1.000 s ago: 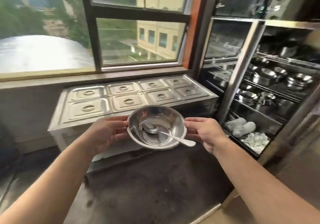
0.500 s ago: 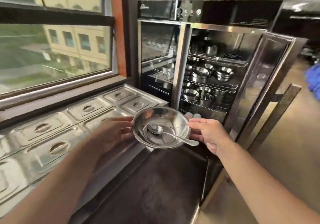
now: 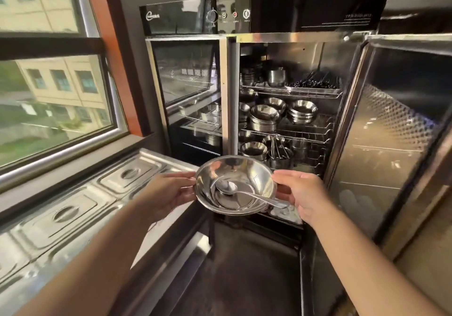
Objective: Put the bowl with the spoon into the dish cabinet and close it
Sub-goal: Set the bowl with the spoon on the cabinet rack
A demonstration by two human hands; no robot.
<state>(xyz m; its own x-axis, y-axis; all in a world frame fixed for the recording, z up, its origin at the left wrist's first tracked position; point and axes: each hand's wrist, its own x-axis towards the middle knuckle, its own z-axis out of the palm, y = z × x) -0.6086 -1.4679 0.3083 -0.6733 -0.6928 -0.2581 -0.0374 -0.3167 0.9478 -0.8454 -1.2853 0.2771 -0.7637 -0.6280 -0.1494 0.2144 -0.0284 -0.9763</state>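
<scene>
The dish cabinet [image 3: 288,125] stands with its right door [image 3: 396,144] swung wide. Left hand [image 3: 168,193] and right hand [image 3: 303,195] clasp opposite rims of the bowl [image 3: 236,184], held level just outside the lower shelves. I'd keep it flat going in, lest the spoon [image 3: 244,193], its handle overhanging the right rim, slide off.

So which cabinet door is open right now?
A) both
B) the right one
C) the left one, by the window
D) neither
B: the right door of the dish cabinet is swung wide, baring wire shelves of steel bowls, while the left glass door sits shut; the left hand and right hand hold the bowl with the spoon in front of the opening.
</scene>
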